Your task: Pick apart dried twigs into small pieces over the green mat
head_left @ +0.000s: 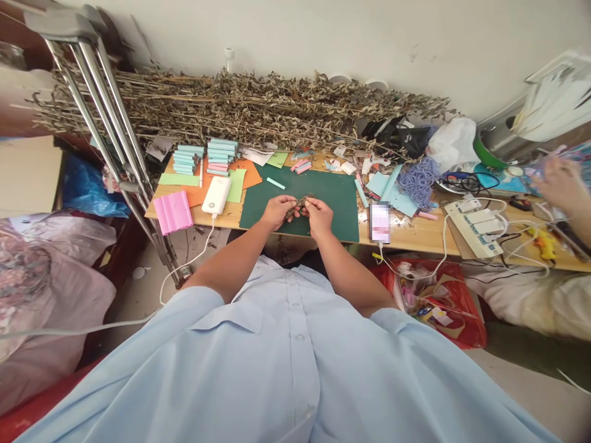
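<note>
Over the front part of a dark green mat [258, 206], my left hand [279, 212] and my right hand [318, 215] meet with their fingers pinched. Between them is a small clump of dried plant bits [302, 204], which both hands hold. One light blue paper roll [276, 183] lies on the mat beyond my left hand. Pink rolls [302, 165] rest at the mat's far edge. A long bundle of dried stems [277, 107] lies along the wall.
A white power bank [217, 195], pink paper [173, 212] and stacked blue rolls [185, 159] are on the left. A phone [380, 222], purple yarn [418, 180] and a power strip [473, 227] sit right. Crutches [99, 104] stand left. Another person's hand [561, 184] is far right.
</note>
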Motion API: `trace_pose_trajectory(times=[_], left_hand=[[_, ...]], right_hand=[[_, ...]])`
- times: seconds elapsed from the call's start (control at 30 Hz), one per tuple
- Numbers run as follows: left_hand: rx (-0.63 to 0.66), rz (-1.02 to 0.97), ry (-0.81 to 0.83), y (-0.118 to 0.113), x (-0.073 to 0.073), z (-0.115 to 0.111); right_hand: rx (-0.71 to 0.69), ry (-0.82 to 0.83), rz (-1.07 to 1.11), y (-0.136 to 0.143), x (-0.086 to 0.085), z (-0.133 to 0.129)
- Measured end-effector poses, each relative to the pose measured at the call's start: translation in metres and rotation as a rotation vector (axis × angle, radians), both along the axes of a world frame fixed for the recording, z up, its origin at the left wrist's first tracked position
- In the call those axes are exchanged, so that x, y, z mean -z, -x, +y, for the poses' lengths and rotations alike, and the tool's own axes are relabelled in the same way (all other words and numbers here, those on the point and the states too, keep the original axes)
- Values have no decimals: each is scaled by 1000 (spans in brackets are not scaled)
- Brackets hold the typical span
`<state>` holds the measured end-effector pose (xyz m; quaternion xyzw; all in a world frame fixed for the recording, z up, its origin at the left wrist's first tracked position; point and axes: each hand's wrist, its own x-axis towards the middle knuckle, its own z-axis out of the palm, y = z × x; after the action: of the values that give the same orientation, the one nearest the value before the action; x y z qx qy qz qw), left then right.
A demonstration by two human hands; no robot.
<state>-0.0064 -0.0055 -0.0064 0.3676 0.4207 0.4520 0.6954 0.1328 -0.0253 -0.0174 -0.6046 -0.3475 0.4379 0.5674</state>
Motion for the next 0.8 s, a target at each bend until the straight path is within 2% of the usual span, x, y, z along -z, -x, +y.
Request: trace_pose_trajectory(times=[0.17, 0.27, 0.43, 0.57, 0.8], left_hand=[[10, -10, -15, 0, 1, 1], [34, -42, -16, 1, 2, 3], [51, -40, -16, 1, 3, 3], [71, 20, -44, 0, 2, 0], [69, 164, -52, -3, -1, -1]], right_hand=[[-230, -174, -400, -9, -7, -7], [-309, -246, -523, -14, -11, -9], [-305, -230, -570, -17, -10, -7], [-273, -236, -582, -16, -7, -6], [-293, -222, -741, -17, -11, -4]])
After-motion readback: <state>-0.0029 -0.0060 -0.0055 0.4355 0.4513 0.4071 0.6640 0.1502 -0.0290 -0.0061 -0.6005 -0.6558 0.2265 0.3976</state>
